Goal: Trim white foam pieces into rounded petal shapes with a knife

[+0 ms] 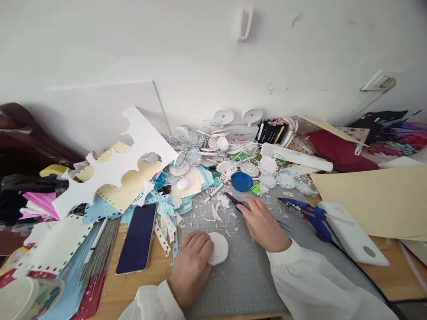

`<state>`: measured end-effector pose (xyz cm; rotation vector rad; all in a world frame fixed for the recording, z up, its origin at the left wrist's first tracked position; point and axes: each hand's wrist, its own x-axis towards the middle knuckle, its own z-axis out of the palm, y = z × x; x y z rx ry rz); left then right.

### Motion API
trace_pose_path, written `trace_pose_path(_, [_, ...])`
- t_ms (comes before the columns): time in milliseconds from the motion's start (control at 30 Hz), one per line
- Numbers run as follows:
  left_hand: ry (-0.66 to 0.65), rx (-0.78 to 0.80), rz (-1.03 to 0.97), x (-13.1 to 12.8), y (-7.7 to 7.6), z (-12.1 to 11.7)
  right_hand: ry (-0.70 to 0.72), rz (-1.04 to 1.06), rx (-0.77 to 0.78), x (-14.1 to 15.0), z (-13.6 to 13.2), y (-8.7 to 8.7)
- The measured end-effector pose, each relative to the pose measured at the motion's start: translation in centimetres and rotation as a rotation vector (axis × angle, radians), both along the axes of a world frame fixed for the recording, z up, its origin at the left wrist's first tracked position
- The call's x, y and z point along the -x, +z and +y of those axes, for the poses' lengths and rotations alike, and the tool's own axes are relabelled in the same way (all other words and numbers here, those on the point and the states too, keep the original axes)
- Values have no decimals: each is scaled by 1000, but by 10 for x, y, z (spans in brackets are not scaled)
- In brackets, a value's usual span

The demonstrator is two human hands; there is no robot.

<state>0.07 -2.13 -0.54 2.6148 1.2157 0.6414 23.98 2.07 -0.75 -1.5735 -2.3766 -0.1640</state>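
My left hand point(193, 264) lies on the grey cutting mat point(240, 284), its fingers curled against the left edge of a round white disc point(219, 249). The disc lies flat, with its left rim hidden under the fingertips. Further up the mat, my right hand point(263, 222) has its fingers closed around the handle of a black utility knife point(236, 201). The knife points up and left, its tip near white cut scraps point(218, 211). A blue round lid point(242, 182) sits just beyond the knife.
A blue hot glue gun point(308, 213) and a white flat device point(352, 235) lie right, with a black cord. White discs with beaded wire point(213, 155) are heaped at the back. A phone point(136, 238), cut card point(113, 173) and a cup point(30, 298) stand left.
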Motion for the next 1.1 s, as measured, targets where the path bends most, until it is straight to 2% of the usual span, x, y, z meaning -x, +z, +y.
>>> trace_pose_path(100, [-39, 71, -10, 0, 5, -1, 30, 36, -2, 12, -10, 9])
trace_pose_path(200, [-60, 130, -38, 12, 15, -5, 197, 164, 40, 29, -33, 12])
trace_pose_path(267, [-7, 135, -65, 31, 24, -7, 292, 233, 69, 40, -49, 7])
trace_pose_path(333, [179, 94, -126, 60, 34, -9, 350, 284, 70, 46, -60, -3])
trace_pose_path(433, [567, 55, -163, 113, 46, -11, 357, 344, 59, 49, -66, -18])
trace_pose_path(533, [929, 169, 57, 153, 49, -13, 321, 409, 76, 49, -64, -25])
trace_pose_path(600, [1019, 255, 214, 166, 45, -14, 311, 437, 77, 48, -63, -24])
trace_pose_path(700, [1044, 346, 395, 167, 37, -10, 298, 451, 89, 48, -62, -21])
trace_pose_path(833, [1078, 398, 504, 159, 34, 2, 279, 452, 106, 49, -62, -20])
trace_pose_path(967, [1075, 473, 542, 162, 35, 15, 279, 448, 140, 49, -62, -22])
trace_pose_path(1100, [1012, 512, 453, 178, 34, 17, 270, 459, 185, 49, -62, -23])
